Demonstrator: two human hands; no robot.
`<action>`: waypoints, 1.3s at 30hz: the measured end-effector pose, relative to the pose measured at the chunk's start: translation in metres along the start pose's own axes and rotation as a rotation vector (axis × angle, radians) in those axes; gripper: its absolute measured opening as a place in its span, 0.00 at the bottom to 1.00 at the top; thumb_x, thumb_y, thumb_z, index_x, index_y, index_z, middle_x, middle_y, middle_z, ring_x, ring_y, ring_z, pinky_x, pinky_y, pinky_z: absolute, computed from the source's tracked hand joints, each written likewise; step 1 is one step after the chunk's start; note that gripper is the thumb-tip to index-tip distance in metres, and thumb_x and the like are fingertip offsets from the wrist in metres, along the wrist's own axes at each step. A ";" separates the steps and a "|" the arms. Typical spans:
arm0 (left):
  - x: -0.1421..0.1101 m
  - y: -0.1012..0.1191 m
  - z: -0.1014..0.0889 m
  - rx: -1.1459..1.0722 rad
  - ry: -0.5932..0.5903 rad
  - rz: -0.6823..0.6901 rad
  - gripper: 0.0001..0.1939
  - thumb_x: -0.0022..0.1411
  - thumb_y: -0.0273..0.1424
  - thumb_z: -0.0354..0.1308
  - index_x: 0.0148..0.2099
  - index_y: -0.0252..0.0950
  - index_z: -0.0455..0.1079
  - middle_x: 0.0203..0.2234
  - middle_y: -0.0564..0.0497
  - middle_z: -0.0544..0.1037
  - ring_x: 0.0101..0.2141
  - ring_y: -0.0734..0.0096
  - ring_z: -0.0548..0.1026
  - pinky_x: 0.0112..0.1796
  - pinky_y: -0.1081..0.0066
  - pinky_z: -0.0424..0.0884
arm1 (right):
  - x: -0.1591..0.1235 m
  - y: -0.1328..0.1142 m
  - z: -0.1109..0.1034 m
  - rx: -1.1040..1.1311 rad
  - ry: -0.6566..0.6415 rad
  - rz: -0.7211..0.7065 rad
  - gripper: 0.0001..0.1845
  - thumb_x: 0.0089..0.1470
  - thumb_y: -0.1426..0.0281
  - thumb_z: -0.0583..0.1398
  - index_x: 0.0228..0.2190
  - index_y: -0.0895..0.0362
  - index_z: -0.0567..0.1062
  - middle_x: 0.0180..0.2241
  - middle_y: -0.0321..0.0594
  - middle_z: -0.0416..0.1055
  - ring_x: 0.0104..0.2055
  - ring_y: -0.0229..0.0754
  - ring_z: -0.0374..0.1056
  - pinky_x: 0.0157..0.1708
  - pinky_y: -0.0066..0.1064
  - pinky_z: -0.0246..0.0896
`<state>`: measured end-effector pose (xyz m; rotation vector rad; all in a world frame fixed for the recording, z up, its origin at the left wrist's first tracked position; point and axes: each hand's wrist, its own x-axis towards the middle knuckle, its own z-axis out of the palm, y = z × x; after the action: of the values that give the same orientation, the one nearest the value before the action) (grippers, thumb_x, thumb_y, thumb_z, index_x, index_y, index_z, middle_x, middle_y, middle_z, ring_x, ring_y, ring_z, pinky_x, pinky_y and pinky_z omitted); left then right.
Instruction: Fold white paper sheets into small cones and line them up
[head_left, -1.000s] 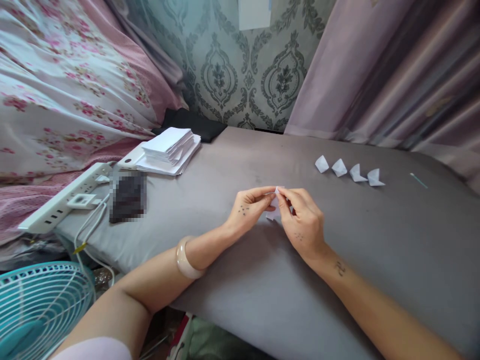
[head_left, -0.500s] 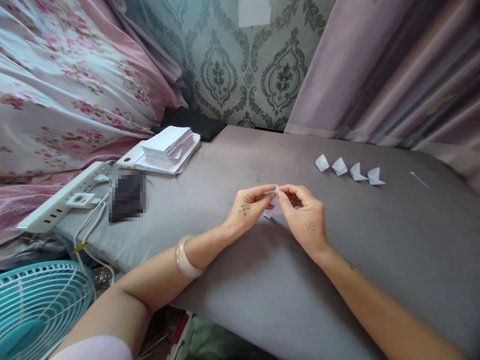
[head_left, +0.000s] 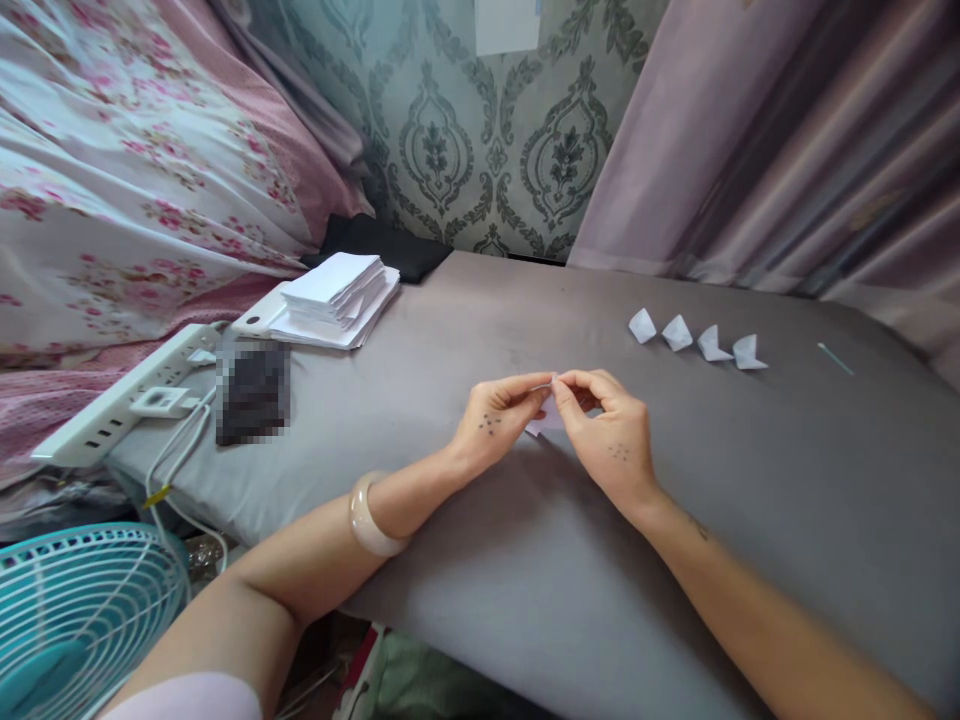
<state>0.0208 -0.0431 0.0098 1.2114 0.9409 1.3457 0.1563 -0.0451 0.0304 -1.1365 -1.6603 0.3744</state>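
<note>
A grey cloth-covered surface [head_left: 787, 480] fills the middle of the scene, against a patterned wall [head_left: 495, 150] at the far side, with a flowered curtain [head_left: 112, 160] on the left and a purple curtain [head_left: 675, 140] on the right. A paper stack [head_left: 334, 285] sits far left, near a power strip [head_left: 127, 395]; four folded papers [head_left: 643, 326] stand in a row far right, with a thin stick [head_left: 835, 358] beyond them. The small white paper [head_left: 553, 415] is in the middle, between the left hand [head_left: 499, 415] and the right hand [head_left: 611, 430], both grips pinching its top edge between thumb and fingers. Fingers hide most of it, so its folds are hard to make out. A dark item [head_left: 253, 393] on the left is blurred into blocks, and the fan [head_left: 82, 620] is cut off at the near left. Compared with one second ago, the right hand is turned so that the mark on its wrist shows less, while the left hand and the row stay almost unchanged.
</note>
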 end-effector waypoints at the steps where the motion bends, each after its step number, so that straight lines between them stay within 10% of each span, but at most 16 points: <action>1: 0.000 0.001 0.000 0.007 -0.001 0.000 0.16 0.56 0.38 0.64 0.45 0.37 0.79 0.36 0.47 0.82 0.33 0.69 0.77 0.39 0.65 0.77 | 0.000 -0.001 0.000 0.003 -0.005 0.003 0.07 0.56 0.68 0.59 0.29 0.56 0.75 0.28 0.37 0.72 0.28 0.37 0.67 0.33 0.31 0.65; 25: 0.000 0.018 -0.002 -0.132 0.011 -0.062 0.09 0.52 0.35 0.67 0.35 0.36 0.80 0.32 0.49 0.80 0.35 0.70 0.74 0.41 0.68 0.68 | 0.009 -0.008 -0.006 0.145 -0.150 0.226 0.10 0.55 0.64 0.60 0.28 0.57 0.76 0.29 0.38 0.70 0.30 0.37 0.66 0.32 0.29 0.61; 39: 0.000 0.021 0.000 0.054 0.208 0.098 0.08 0.54 0.34 0.65 0.29 0.35 0.78 0.27 0.51 0.77 0.31 0.74 0.72 0.34 0.73 0.66 | 0.004 -0.014 0.003 0.188 -0.188 0.281 0.12 0.53 0.63 0.61 0.31 0.58 0.79 0.31 0.40 0.74 0.31 0.39 0.69 0.33 0.31 0.62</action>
<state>0.0171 -0.0460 0.0303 1.1869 1.0820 1.5556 0.1470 -0.0483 0.0418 -1.2231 -1.5883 0.8213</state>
